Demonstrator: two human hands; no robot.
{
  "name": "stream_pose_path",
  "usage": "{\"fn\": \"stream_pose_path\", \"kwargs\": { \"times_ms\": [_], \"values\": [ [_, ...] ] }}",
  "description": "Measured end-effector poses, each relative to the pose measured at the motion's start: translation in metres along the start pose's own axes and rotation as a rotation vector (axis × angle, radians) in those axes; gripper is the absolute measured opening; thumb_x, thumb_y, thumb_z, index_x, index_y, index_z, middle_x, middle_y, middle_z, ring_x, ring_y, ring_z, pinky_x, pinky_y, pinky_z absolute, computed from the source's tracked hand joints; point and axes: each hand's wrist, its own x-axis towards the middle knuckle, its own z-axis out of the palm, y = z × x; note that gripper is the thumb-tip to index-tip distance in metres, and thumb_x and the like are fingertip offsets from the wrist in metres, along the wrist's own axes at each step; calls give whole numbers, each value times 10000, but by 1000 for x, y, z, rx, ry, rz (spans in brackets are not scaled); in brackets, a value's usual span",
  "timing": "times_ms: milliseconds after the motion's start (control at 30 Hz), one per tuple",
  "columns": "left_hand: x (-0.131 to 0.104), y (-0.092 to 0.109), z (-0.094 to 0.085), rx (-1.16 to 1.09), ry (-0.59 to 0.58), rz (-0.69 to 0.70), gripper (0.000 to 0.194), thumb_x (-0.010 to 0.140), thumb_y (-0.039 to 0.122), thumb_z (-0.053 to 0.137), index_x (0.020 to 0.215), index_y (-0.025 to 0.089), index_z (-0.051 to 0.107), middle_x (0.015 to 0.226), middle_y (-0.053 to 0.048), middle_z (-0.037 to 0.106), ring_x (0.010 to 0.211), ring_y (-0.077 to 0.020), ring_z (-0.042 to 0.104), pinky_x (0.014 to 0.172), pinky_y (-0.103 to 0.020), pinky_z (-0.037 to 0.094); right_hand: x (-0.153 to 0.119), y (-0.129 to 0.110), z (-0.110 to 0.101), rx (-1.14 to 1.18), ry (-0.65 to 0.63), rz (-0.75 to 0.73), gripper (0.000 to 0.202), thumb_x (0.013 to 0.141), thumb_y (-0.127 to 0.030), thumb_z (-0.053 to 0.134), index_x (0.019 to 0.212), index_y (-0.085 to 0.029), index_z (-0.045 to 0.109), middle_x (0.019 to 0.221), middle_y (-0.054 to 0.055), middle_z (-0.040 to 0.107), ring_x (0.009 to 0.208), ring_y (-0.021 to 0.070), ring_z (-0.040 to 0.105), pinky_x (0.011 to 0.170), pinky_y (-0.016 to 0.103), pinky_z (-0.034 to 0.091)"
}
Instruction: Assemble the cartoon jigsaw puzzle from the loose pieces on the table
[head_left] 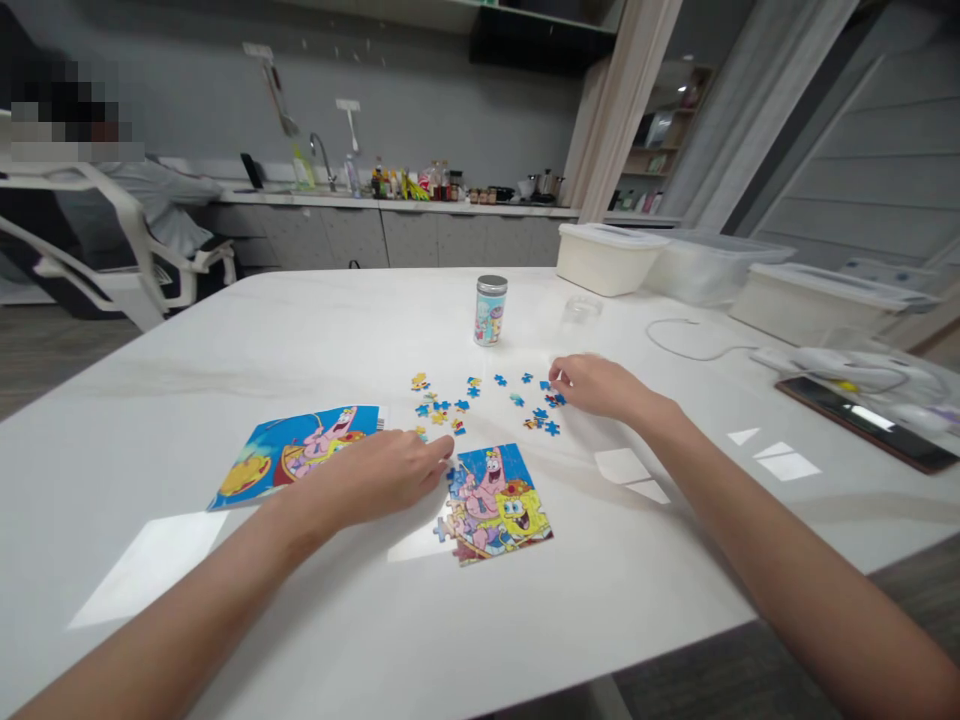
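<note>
A partly joined jigsaw puzzle point(501, 505) of cartoon figures lies in front of me, its left side ragged with open tabs. At its upper left corner is my left hand point(397, 470), fingers drawn together; whatever lies under the fingertips is hidden. Beneath that wrist, partly covered, rests a printed picture sheet point(300, 445) with the same figures. My right hand point(592, 385) is lowered at the right cluster of loose pieces, its fingers bent and closed at a blue jigsaw piece point(546, 386). More loose jigsaw pieces point(441, 407) are scattered between the hands.
Behind the pieces stands a printed tin point(491, 312) with a metal lid, beside a clear round lid point(583, 308). Storage boxes point(611, 258), a white cable point(705, 350) and a phone point(870, 420) occupy the right side. A person point(161, 205) sits at the far left near a white chair.
</note>
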Motion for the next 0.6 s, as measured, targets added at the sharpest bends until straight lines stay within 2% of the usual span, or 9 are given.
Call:
{"fn": "stream_pose_path", "kwargs": {
  "times_ms": [167,300,500,600],
  "values": [
    [-2,-3,1,-3,-7,7,319,957,272,263,1077,206,552,701,-68,645,634,-205,615,540,-286,392,-4,-5,-1,-40,-88,78,297,894,-309,428,1023,-185,664,1041,129,687,1000,261,613,727,310,424],
    [-3,-5,1,-8,-6,7,295,950,276,295,1061,214,562,702,-60,643,627,-190,609,543,-273,404,-6,-8,-3,-19,-88,65,308,888,-260,409,1060,-185,653,1031,115,691,949,251,625,696,306,423],
    [-3,-5,2,-8,41,33,325,946,261,276,1051,191,576,646,-52,620,569,-173,581,520,-261,387,-8,-6,-9,23,-24,-76,213,838,-248,489,934,-174,665,1019,98,689,933,232,612,689,283,406],
    [-3,-6,2,-12,44,45,308,936,251,293,1054,199,573,639,-45,613,561,-167,575,509,-254,371,-11,-4,-13,25,-94,-169,219,834,-336,511,842,-177,662,906,93,696,822,213,620,629,279,391]
  ]
}}
